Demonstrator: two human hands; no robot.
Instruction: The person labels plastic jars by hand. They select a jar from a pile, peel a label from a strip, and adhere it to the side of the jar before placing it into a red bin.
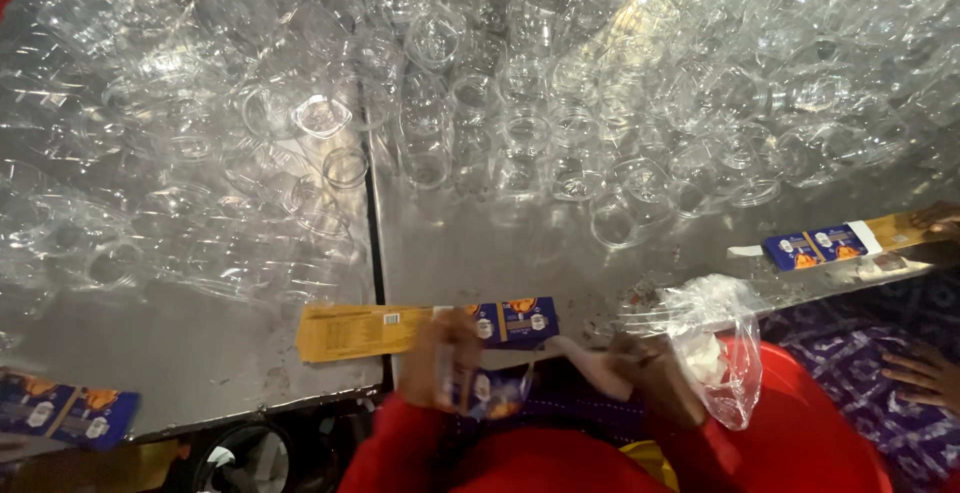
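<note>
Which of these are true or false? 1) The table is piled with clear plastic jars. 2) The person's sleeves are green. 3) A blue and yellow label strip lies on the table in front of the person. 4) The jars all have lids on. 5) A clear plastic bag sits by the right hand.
1) True: clear plastic jars cover the metal table.
2) False: the sleeves are red.
3) True: the label strip lies flat near the table's edge, just beyond the left hand.
4) False: the jars show open mouths, with no lids.
5) True: the plastic bag hangs beside the right hand.
</note>
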